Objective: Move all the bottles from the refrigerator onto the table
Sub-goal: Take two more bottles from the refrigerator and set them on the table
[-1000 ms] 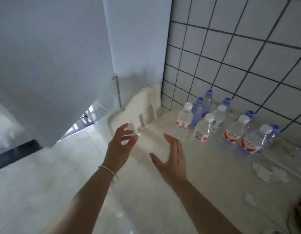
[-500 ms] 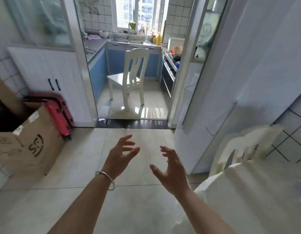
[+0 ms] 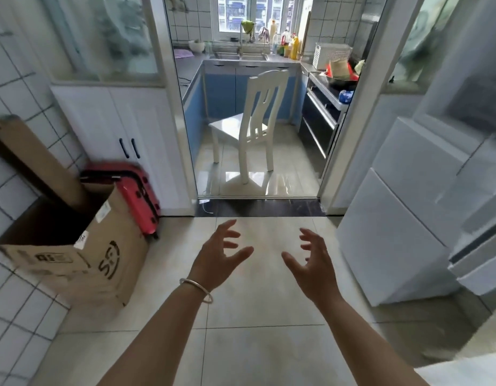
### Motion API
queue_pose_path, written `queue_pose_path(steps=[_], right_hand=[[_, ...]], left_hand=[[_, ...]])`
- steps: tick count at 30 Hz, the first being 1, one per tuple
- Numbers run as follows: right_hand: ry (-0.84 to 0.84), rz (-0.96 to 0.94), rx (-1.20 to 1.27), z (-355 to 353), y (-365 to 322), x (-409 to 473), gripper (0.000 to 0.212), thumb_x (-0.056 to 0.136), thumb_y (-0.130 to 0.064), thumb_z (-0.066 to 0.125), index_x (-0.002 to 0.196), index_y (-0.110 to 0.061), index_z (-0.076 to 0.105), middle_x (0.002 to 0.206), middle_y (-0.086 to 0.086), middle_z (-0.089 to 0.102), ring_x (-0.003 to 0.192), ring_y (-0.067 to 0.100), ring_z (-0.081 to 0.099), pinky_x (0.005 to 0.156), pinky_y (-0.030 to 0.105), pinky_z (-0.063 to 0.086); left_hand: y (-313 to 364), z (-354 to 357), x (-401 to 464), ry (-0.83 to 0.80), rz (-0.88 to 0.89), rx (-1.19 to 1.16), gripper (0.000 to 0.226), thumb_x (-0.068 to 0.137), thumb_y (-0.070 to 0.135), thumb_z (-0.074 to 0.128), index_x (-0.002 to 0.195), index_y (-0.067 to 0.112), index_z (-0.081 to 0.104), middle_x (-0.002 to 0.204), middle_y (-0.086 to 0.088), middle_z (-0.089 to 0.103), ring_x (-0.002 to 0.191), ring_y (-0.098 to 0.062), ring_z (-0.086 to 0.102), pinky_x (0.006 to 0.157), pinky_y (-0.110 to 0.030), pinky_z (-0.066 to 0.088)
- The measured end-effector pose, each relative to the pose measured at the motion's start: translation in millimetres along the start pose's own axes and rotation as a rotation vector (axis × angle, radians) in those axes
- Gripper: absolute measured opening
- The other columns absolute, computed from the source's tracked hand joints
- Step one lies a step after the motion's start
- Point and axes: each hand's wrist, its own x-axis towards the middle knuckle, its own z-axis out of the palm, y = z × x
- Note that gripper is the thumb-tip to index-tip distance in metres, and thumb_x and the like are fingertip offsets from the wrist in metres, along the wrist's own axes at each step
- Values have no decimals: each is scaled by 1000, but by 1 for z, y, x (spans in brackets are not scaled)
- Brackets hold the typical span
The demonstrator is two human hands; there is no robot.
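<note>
White fridge (image 3: 403, 240) sits on the right, doors closed. Big cardboard box (image 3: 74, 263) on the left, white chair (image 3: 255, 126) in the kitchen doorway. Left hand (image 3: 216, 260) and right hand (image 3: 313, 266) both empty, fingers spread, apart. Can't see any bottles.

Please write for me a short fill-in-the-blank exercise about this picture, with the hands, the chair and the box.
1. Both hands, the left hand and the right hand, hold ____.
2. The bracelet is on the ____ wrist.
3. The chair is ____ in colour.
4. The red suitcase stands behind the cardboard ____.

Missing words: nothing; left; white; box
</note>
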Motion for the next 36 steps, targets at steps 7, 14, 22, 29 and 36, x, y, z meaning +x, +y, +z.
queue_pose_path(steps=[7,14,22,29,36], right_hand=[[46,78,63,44,16,145,63,80,-34,68,133,-20,36,133,4,48,103,13,49,81,26,44],[68,132,155,47,30,312,63,80,-34,69,133,-22,37,128,4,51,107,19,53,83,31,46],[295,210,149,-13,66,438,61,81,-30,68,132,-20,38,124,1,50,107,18,50,84,28,41],[553,339,59,-78,123,528,68,76,-44,65,133,-21,37,129,1,49,112,18,50,89,30,43],[835,439,-140,-178,158,581,63,80,-33,67,133,-23,36,127,-5,46,109,12,47,90,30,42]], left_hand=[[-16,-1,137,17,-26,-57,69,77,43,67,137,28,35,121,7,54,104,-10,58,70,-9,42],[14,4,315,-32,72,53,73,76,43,70,137,29,33,124,5,52,105,-11,55,82,-20,46],[53,90,482,-206,237,64,73,76,36,71,138,25,34,117,5,52,101,-10,55,79,-14,47],[102,209,615,-507,353,-22,74,75,38,70,138,28,33,118,9,51,108,-10,54,91,-34,53],[194,339,717,-804,502,-123,76,66,48,68,134,31,36,116,3,54,107,-19,57,91,-38,51]])
